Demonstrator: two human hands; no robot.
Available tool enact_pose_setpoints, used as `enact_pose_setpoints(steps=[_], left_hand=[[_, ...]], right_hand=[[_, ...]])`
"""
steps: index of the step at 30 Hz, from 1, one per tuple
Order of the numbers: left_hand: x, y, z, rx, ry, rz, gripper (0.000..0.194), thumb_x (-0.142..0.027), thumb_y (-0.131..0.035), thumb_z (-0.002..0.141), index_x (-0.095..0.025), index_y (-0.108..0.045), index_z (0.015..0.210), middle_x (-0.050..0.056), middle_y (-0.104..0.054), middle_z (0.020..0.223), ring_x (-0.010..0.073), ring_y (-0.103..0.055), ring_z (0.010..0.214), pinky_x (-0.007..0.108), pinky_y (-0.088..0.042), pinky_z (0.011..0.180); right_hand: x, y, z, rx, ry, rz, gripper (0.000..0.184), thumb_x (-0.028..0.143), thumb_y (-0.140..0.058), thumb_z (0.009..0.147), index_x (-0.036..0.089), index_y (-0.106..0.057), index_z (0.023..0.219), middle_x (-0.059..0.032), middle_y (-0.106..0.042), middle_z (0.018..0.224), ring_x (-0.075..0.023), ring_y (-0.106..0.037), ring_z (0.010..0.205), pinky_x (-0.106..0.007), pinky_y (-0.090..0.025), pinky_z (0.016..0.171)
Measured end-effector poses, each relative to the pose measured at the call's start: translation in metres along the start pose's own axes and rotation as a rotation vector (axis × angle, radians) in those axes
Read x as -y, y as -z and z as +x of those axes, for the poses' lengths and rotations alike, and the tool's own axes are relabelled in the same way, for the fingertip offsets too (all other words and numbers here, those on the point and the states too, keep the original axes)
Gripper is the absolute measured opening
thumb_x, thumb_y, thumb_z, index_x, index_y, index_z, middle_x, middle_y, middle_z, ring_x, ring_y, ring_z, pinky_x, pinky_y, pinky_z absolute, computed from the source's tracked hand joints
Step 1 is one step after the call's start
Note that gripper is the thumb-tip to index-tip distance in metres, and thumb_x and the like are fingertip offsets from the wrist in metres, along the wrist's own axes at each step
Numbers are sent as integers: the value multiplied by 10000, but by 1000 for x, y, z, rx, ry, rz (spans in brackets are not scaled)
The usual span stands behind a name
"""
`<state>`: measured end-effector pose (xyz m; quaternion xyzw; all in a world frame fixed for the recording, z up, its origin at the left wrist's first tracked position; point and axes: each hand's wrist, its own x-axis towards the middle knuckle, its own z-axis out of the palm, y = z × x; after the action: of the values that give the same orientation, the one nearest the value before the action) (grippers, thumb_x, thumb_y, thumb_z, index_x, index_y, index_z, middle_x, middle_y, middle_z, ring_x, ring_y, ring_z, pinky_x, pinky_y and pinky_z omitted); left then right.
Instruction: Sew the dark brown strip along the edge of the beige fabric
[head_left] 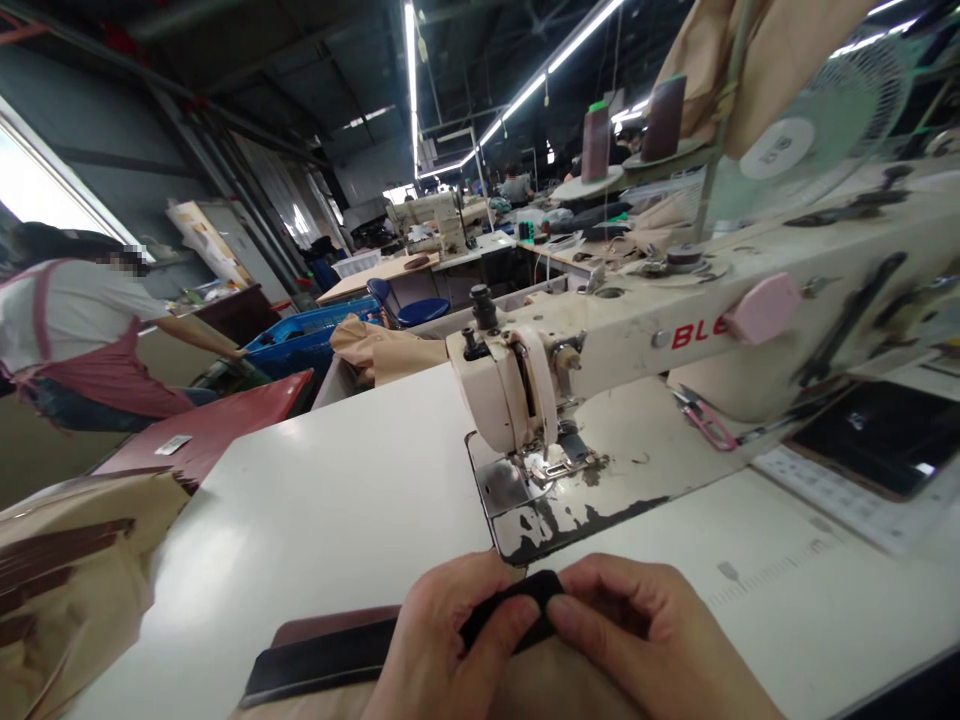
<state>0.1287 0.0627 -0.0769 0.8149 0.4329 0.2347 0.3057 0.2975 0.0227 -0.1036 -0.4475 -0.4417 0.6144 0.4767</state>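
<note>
At the front edge of the sewing table, my left hand and my right hand meet, thumbs nearly touching. Both are closed, pinching a black strip that runs along the edge of a beige fabric piece. A brown layer shows behind the strip on the left. My fingertips beneath the strip are hidden. Just beyond my hands stands the sewing machine, its presser foot over the metal plate; nothing is seen under the foot.
Pink-handled thread snips and a dark tablet lie on the right. Beige and brown pieces are piled at the left. A person in a pink apron leans by a blue crate. Thread cones stand behind the machine.
</note>
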Motion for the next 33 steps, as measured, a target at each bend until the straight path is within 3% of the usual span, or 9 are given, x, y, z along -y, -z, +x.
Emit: enact_pose_setpoints(steps=[7, 13, 16, 19, 22, 24, 26, 28, 33], left_hand=[[-4, 5, -5, -5, 31, -12, 162, -307, -489, 848, -191, -524, 741, -23, -535, 664, 115, -482, 625, 197, -365, 601], [-6, 3, -6, -40, 126, -97, 221, -319, -508, 829, -178, -483, 661, -26, -484, 627, 114, -447, 606, 200, -348, 574], [-3, 4, -5, -3, 195, -218, 256, -363, -521, 836, -172, -508, 665, -13, -495, 653, 128, -463, 652, 206, -352, 590], [3, 6, 1, 38, 166, -301, 272, -352, -528, 843, -161, -511, 649, -17, -478, 629, 123, -447, 647, 209, -324, 579], [12, 5, 16, 71, 149, -379, 284, -357, -532, 843, -151, -505, 649, -23, -450, 617, 112, -422, 628, 208, -305, 564], [20, -1, 28, 103, 137, -381, 278, -366, -521, 849, -152, -507, 673, -24, -447, 634, 113, -432, 644, 204, -320, 575], [29, -9, 43, 112, 118, -259, 241, -337, -500, 856, -162, -503, 691, -25, -461, 648, 117, -461, 666, 199, -338, 588], [38, -20, 59, 86, 107, -87, 194, -267, -502, 837, -172, -494, 669, -28, -485, 646, 120, -476, 666, 204, -334, 598], [51, -37, 89, -10, 152, 150, 158, -161, -540, 752, -177, -495, 602, -25, -527, 618, 124, -441, 611, 248, -270, 595]], right_hand=[[-1, 3, 0, 16, 7, -23, 193, 372, -671, 775, 183, -690, 742, -23, -678, 717, -183, -601, 688, -235, -432, 593], [-2, -1, 0, 30, -9, -28, 217, 386, -654, 790, 173, -673, 750, -31, -675, 727, -203, -617, 734, -245, -450, 624], [-3, 0, -1, 27, 35, -107, 238, 407, -583, 849, 193, -678, 807, -26, -682, 760, -198, -627, 746, -252, -482, 656], [-9, 13, -1, -10, 270, -367, 222, 312, -447, 939, 237, -632, 1036, -28, -678, 958, -165, -628, 846, -247, -502, 781], [-16, 38, 6, -77, 768, -802, 301, 172, -431, 945, 241, -503, 1230, -61, -594, 1163, -140, -598, 965, -218, -473, 872], [-14, 54, 14, 34, 1032, -1032, 305, 151, -437, 955, 208, -496, 1249, -74, -597, 1175, -150, -578, 1006, -223, -449, 913], [-9, 64, 25, 222, 1106, -1133, 272, 146, -395, 976, 145, -529, 1213, -84, -634, 1128, -164, -573, 1011, -247, -444, 928], [-5, 70, 40, 328, 1078, -1169, 288, 138, -326, 992, 88, -574, 1131, -99, -664, 1050, -177, -591, 964, -274, -475, 891], [-11, 74, 75, 338, 1023, -1256, 395, 179, -256, 1006, 111, -644, 982, -75, -681, 831, -197, -619, 859, -316, -529, 788]])
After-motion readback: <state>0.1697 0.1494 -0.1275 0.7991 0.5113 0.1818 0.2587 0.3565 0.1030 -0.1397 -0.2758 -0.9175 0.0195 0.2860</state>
